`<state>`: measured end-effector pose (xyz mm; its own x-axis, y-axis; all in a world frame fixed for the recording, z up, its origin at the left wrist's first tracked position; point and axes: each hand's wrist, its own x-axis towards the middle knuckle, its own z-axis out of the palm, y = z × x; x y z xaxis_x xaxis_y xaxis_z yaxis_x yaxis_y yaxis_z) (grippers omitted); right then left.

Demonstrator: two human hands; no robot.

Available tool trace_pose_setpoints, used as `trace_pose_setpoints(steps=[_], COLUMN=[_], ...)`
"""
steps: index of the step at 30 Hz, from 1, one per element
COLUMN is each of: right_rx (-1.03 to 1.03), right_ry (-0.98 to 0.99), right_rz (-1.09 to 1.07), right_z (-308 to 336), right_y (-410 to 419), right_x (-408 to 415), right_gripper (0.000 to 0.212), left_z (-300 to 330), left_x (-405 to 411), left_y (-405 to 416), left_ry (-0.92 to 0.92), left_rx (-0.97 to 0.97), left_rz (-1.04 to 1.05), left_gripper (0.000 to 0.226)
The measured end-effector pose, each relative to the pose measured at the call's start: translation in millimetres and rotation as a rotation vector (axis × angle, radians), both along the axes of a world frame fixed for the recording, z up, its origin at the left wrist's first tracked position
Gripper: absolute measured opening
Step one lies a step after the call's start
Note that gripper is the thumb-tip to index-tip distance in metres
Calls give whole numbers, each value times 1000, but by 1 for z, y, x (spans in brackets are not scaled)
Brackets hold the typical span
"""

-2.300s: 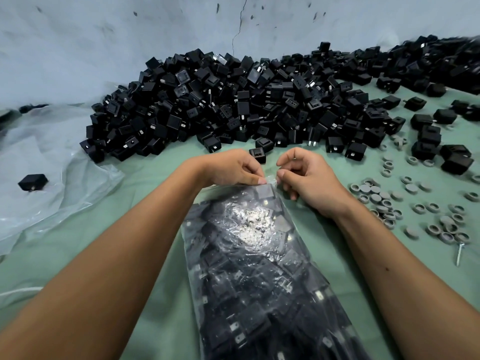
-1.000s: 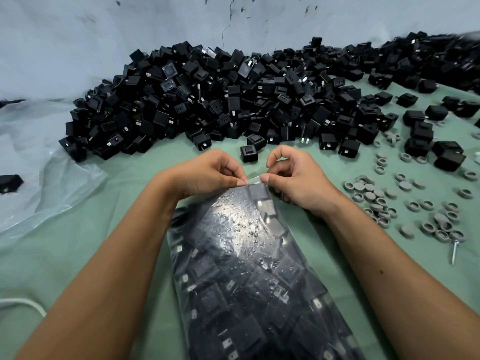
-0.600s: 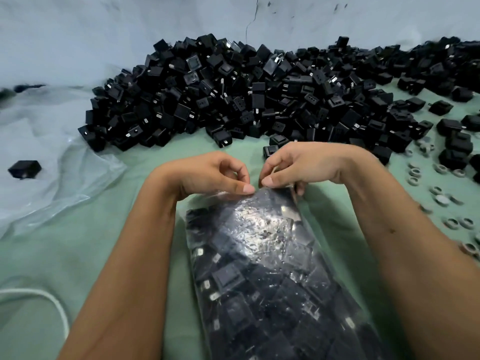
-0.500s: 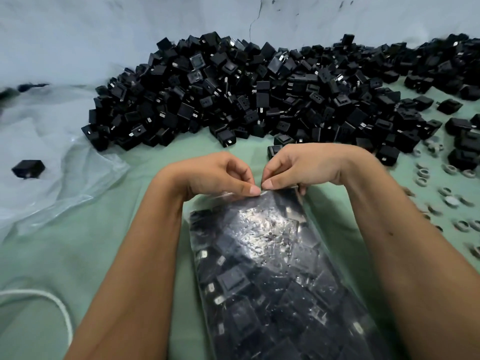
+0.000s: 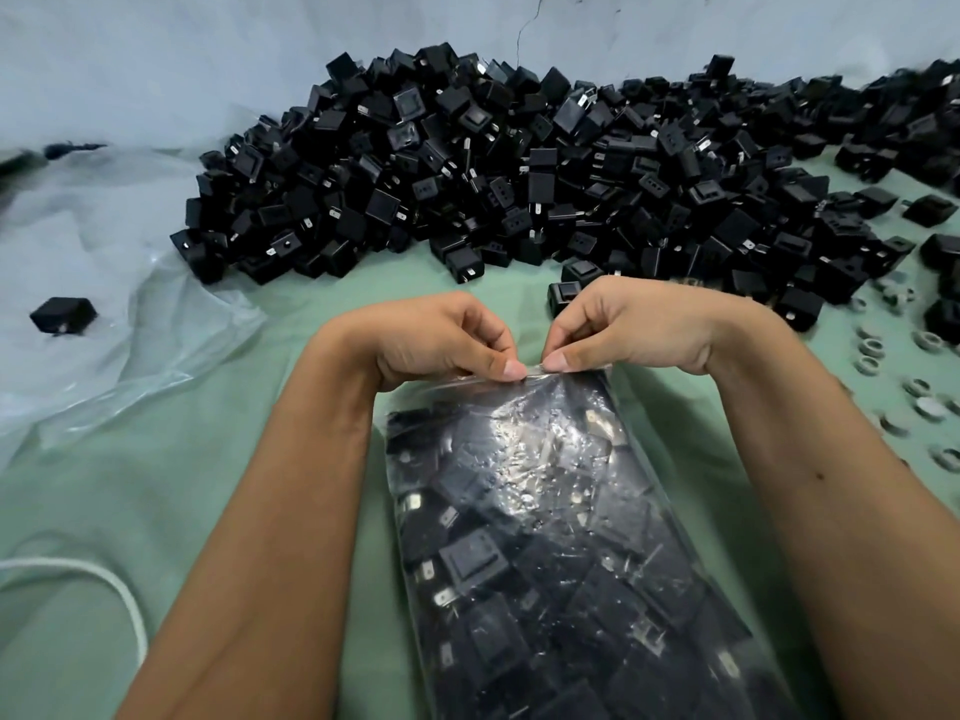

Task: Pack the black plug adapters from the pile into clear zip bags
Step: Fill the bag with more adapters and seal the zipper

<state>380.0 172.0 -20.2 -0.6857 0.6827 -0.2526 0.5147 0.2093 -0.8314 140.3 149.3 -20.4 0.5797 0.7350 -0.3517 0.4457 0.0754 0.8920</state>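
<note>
A clear plastic zip bag (image 5: pixel 561 537), packed full with black cube-shaped plug adapters, is lying flat on the pale green surface (image 5: pixel 218 491) at its near edge, between the person's two forearms. The bag's mouth is pointing toward the far edge. Metal prongs are showing through the film at several spots, and light is glaring off its upper part.

The left hand (image 5: pixel 441 340) is pinching the bag's top strip between thumb and curled forefinger, just left of the strip's middle. The right hand (image 5: pixel 639 324) is pinching the same strip in the same manner, just right of the middle. The two thumb tips are sitting almost touching each other on the strip. Whether the zip is sealed cannot be told from this view.

The large pile of loose black plug adapters (image 5: pixel 519 168) is lying along the far edge of the surface, against a pale grey wall (image 5: pixel 208 59), and is running on toward the far right corner. One adapter from the pile is lying just beyond the right hand's fingers.

A crumpled sheet of clear plastic film (image 5: pixel 104 283) is covering the left side of the surface, and a single stray black adapter (image 5: pixel 63 314) is resting on it, well apart from the pile. Small grey ring-shaped caps (image 5: pixel 919 397) are scattered along the right edge. A white cord (image 5: pixel 119 595) is curving in at the near left corner.
</note>
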Motion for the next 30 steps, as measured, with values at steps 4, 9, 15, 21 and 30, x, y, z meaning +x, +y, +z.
trace_pose_setpoints(steps=[4, 9, 15, 21, 30], right_rx=[35, 92, 74, 70, -9], right_ry=[0, -18, 45, 124, 252], right_rz=[-12, 20, 5, -29, -78], right_z=[-3, -3, -7, -12, -16], right_y=[0, -3, -3, -1, 1], right_x=[1, 1, 1, 2, 3], right_gripper=[7, 11, 10, 9, 20], left_z=[-4, -6, -5, -4, -7], left_x=[7, 8, 11, 14, 20], left_y=[1, 4, 4, 3, 3], left_ry=[-57, -39, 10, 41, 67], left_rx=[57, 7, 31, 23, 128], left_rz=[28, 40, 32, 41, 15], left_gripper=[8, 5, 8, 21, 17])
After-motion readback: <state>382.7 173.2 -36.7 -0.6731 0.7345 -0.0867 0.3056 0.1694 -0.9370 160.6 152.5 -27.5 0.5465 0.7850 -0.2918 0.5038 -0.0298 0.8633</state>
